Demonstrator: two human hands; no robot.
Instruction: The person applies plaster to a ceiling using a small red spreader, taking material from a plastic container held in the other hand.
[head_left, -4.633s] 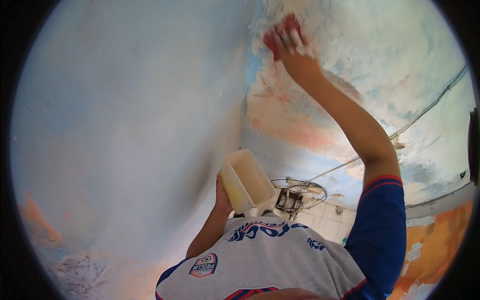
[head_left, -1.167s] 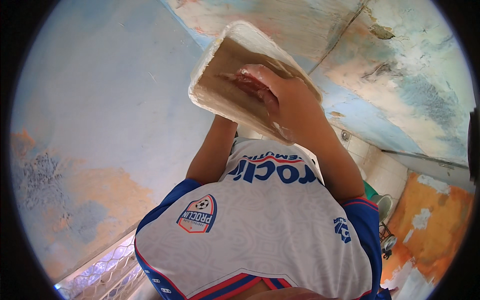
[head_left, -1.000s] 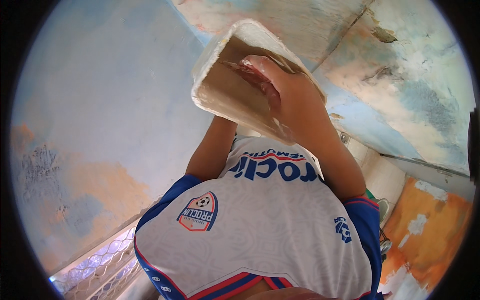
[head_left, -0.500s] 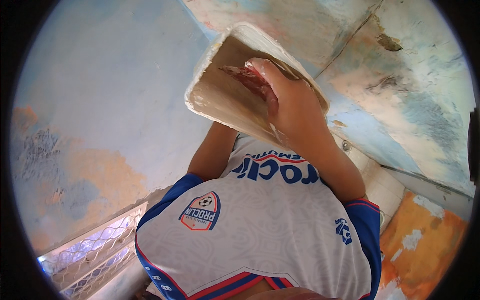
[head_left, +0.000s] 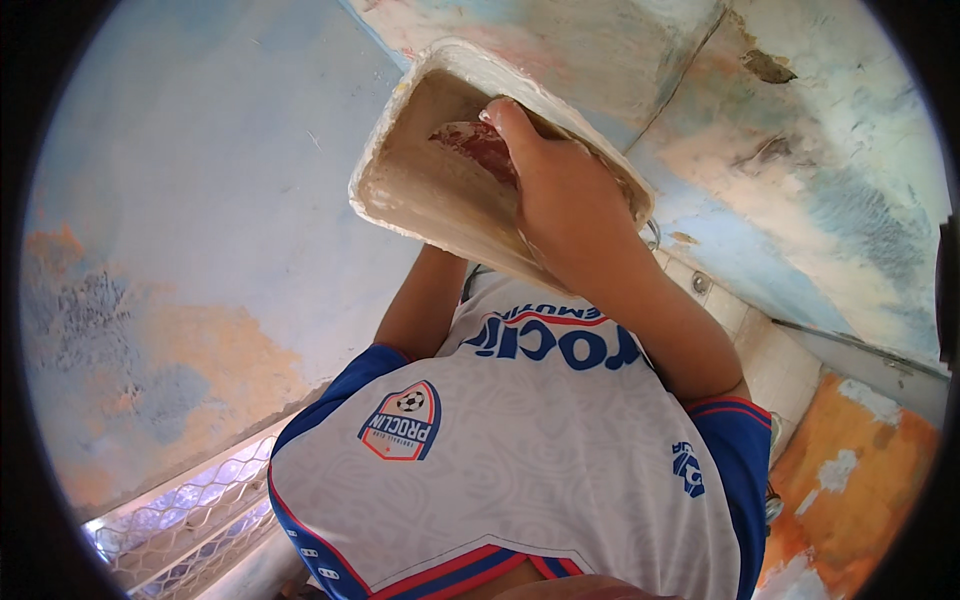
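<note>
A deep rectangular tub, its rim crusted with white plaster, is tilted with its mouth facing up toward me. My right hand reaches into it over the right side, fingers closed round a red handle smeared with white. The working end of that tool is hidden by my hand, so its kind does not show. White residue marks my thumb. On the left, my left forearm runs up behind the tub. My left hand is concealed there, and its fingers do not show.
A pale blue wall with orange patches stands at the left, above a window with a wire grille. Mottled, chipped plaster covers the upper right. An orange wall section with white patches lies at the lower right.
The tub has shifted slightly left. My right hand has moved a little left and up with the red handle, its back turned more toward view.
</note>
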